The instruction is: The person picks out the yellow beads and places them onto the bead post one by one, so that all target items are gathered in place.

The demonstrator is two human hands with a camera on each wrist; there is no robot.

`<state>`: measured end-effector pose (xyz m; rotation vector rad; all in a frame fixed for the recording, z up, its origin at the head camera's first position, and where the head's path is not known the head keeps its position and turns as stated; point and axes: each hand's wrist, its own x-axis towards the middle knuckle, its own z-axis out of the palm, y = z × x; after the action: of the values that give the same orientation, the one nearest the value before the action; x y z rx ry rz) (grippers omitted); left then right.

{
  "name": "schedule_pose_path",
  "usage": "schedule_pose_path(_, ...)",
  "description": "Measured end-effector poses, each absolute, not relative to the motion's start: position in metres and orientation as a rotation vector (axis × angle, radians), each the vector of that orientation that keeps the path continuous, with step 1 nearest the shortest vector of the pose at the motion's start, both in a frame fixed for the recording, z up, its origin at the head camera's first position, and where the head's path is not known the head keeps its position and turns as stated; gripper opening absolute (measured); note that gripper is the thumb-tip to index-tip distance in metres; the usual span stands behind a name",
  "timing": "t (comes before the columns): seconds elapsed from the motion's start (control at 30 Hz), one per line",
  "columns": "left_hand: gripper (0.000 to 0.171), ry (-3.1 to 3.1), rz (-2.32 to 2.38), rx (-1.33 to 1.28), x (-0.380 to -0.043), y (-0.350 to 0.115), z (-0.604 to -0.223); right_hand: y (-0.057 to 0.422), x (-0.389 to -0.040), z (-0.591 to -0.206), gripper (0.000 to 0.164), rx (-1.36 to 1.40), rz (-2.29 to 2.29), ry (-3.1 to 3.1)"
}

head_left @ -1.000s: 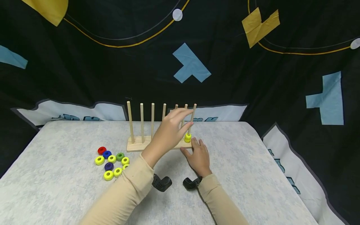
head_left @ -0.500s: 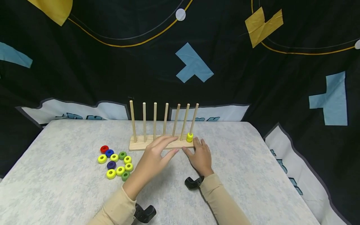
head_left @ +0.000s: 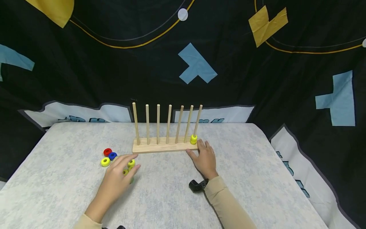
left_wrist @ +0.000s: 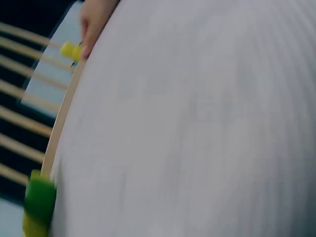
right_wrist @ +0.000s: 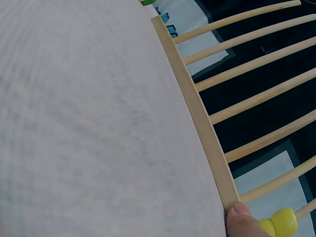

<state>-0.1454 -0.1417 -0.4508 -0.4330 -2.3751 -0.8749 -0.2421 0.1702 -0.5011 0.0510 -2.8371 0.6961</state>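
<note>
A wooden peg stand point(head_left: 160, 148) with a row of upright pegs stands towards the back of the table. Two yellow beads point(head_left: 193, 139) are stacked on its rightmost peg. My right hand point(head_left: 205, 160) rests at the stand's right end, its thumb touching the front edge near the corner point(right_wrist: 242, 219). Over the loose beads at the left, my left hand point(head_left: 118, 175) reaches with thumb and fingers apart, nothing seen between them. A red bead point(head_left: 107, 152), a blue bead point(head_left: 112, 156) and a yellow bead point(head_left: 105, 162) show beside it; others are partly hidden. A green bead point(left_wrist: 40, 197) appears in the left wrist view.
The grey-white table point(head_left: 166, 197) runs up to a black patterned cloth point(head_left: 114, 76) hanging behind. Between the left hand and the right forearm lies bare tabletop. The tall pegs point(head_left: 158, 122) rise well above the stand's base.
My left hand has moved from the rightmost pegs down and left to the loose beads. My right hand stays at the stand's right end.
</note>
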Motion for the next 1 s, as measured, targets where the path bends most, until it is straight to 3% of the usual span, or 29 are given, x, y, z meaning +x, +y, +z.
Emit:
schedule_pose_path(0.37, 0.043, -2.447, -0.872, -0.200, -0.125, -0.199, -0.474, 0.170, -0.243, -0.501, 0.081, 0.041, 0.693, -2.837)
schedule_pose_path(0.7, 0.045, -2.683, -0.933, -0.109, -0.121, -0.203, -0.483, 0.171, -0.242, -0.501, 0.082, 0.034, 0.705, -2.844)
schedule_pose_path(1.0, 0.038, -2.654, -0.857, -0.122, -0.122, -0.201, -0.485, 0.171, -0.242, -0.501, 0.081, 0.045, 0.702, -2.833)
